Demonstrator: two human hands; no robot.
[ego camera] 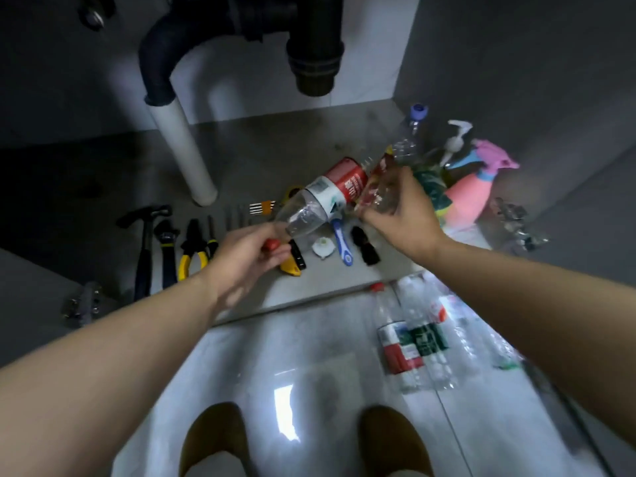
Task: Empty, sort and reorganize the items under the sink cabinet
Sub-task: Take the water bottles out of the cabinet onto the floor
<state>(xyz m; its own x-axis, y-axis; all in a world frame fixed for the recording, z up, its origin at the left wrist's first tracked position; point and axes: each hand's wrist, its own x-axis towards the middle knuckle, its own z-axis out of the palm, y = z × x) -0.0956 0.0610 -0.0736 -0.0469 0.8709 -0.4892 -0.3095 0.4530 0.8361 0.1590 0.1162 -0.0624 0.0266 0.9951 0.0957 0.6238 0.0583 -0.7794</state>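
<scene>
A: Left hand (246,254)?
B: Closed small. Thumb and fingers pinch the red cap (272,244) of a clear bottle (320,201) with a red-and-white label. The bottle is tilted, base pointing away from the hand, up and to its right, above the cabinet floor (258,149).
A: Right hand (401,215)?
B: Fingers wrapped round a crumpled bottle (378,191), clear with a red label. It sits just right of the first bottle's base; the two look to be touching, but I cannot tell for sure.
A: Around the left hand?
B: Tools lie in a row on the cabinet floor. To its left are a hammer (144,242), a wrench (167,246) and yellow-handled pliers (192,246). Under its fingers, partly hidden, is a yellow utility knife (292,265).
A: Between the hands?
B: A white lid (322,246), a blue-handled brush (342,242) and a black object (364,246) — too blurred to name.
A: Beyond the right hand?
B: Past its fingertips, a blue-capped bottle (414,125) and a white pump dispenser (454,141). To its right, a pink spray bottle (468,194), leaning.
A: Nearer than the hands?
B: Under the right forearm, outside the cabinet on glossy floor tiles (275,356), a pile of bottles (413,339) — clear, lying down, one red-capped.
A: Farther back?
B: A black drain pipe (313,46) well beyond both hands. A white pipe (182,149) comes down to the cabinet floor beyond the left hand.
</scene>
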